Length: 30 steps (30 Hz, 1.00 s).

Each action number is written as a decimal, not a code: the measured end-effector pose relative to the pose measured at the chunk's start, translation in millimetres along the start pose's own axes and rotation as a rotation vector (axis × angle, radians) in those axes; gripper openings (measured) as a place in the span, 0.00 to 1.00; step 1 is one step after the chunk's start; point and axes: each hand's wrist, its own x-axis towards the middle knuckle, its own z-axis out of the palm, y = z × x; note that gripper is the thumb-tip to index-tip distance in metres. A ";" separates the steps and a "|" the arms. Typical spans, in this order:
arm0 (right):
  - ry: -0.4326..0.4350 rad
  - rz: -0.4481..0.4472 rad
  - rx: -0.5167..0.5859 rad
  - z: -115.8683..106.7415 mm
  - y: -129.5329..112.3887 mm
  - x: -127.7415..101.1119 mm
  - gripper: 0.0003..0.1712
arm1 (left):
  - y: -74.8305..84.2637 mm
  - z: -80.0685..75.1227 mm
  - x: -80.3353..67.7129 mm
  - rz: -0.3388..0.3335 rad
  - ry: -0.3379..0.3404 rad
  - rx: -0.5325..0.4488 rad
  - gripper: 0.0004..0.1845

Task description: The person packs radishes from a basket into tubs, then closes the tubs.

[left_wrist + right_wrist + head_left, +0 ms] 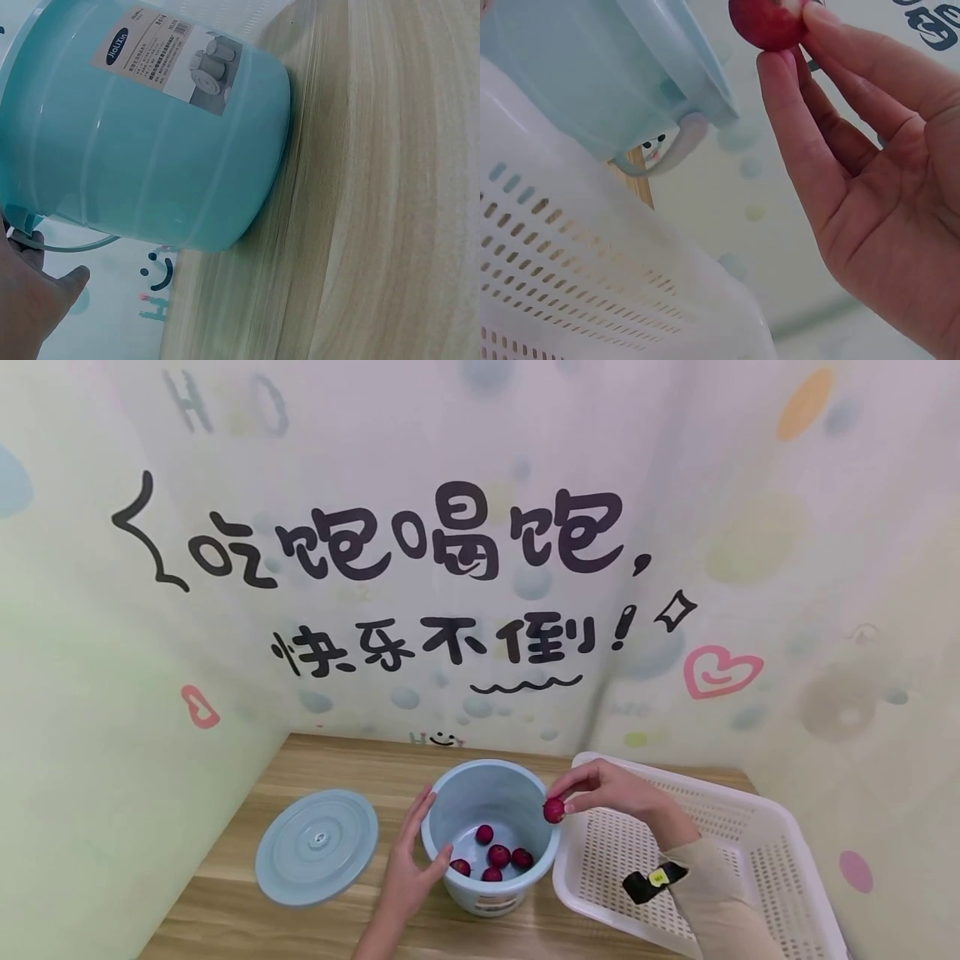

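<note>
Pinching a small red fruit [553, 811] between thumb and fingertips, the right hand [611, 792] holds it just over the right rim of the light blue bucket [457, 868], which stands near the front edge of the wooden table [225, 902] with five like fruits at its bottom. The left hand [408, 860] lies with straight fingers against the bucket's left wall, seemingly to steady it (its lid [317, 847] rests flat toward the table's left edge, well apart). The fruit is nearly round, so no long axis or heading can be told; the white perforated basket [757, 852] sits touching the bucket at the table's right edge.
</note>
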 end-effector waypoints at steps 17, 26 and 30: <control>0.108 0.130 0.069 12.0 -0.2 5.3 0.25 | 1.1 -0.1 -0.2 -0.013 -0.002 0.004 0.41; 0.166 0.141 0.077 7.2 5.2 -1.3 0.25 | 0.1 -0.8 0.3 -0.008 -0.006 -0.002 0.40; 0.193 0.157 0.069 4.8 5.9 -5.1 0.26 | -0.8 -0.7 0.2 0.000 -0.004 -0.003 0.40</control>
